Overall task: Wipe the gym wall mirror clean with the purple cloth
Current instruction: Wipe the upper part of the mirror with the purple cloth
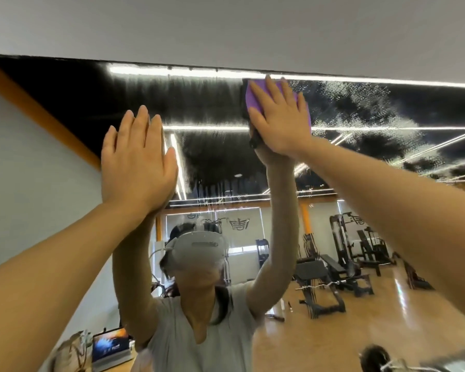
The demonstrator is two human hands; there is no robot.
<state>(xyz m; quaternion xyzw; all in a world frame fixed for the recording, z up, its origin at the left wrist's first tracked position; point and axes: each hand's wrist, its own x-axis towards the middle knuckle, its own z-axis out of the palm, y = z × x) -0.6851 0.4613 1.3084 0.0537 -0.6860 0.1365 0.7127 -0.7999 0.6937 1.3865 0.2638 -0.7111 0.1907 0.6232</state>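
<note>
The wall mirror (215, 162) fills most of the view, its top edge running under a white wall. My right hand (279, 116) presses the purple cloth (255, 96) flat against the glass just below that top edge, fingers straight and spread. My left hand (137, 162) lies flat on the mirror lower and to the left, fingers straight and together, holding nothing. Right of the cloth the glass is covered in white spray droplets (360, 108). Left of the cloth it shows streaky smears.
The mirror reflects me with raised arms, and a gym hall with benches and weight machines (341, 264) on a wooden floor. A laptop (110, 345) shows in the reflection at the lower left. A white wall (226, 28) runs above the mirror.
</note>
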